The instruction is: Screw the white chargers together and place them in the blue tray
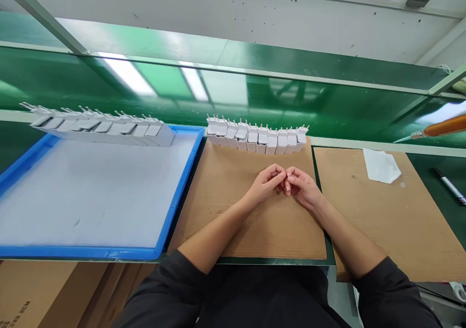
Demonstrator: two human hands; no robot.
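My left hand (pixel 267 182) and my right hand (pixel 301 186) rest together on a brown cardboard sheet (pixel 233 211), fingers curled and fingertips touching each other. I cannot make out anything between the fingers. Just beyond the hands, a row of several white plug adapters (pixel 257 136) stands along the far edge of the cardboard, pins pointing up. A second row of white plug adapters (pixel 105 126) lies along the far edge of a blue tray (pixel 174 206) at the left, on its grey liner.
A second cardboard sheet (pixel 393 221) lies at the right with a white scrap of paper (pixel 380 166) on it. A marker pen (pixel 450 186) lies at the far right. An orange-handled tool (pixel 437 129) pokes in from the right. Behind runs a green conveyor belt (pixel 291 99). Cardboard boxes (pixel 54 294) sit below left.
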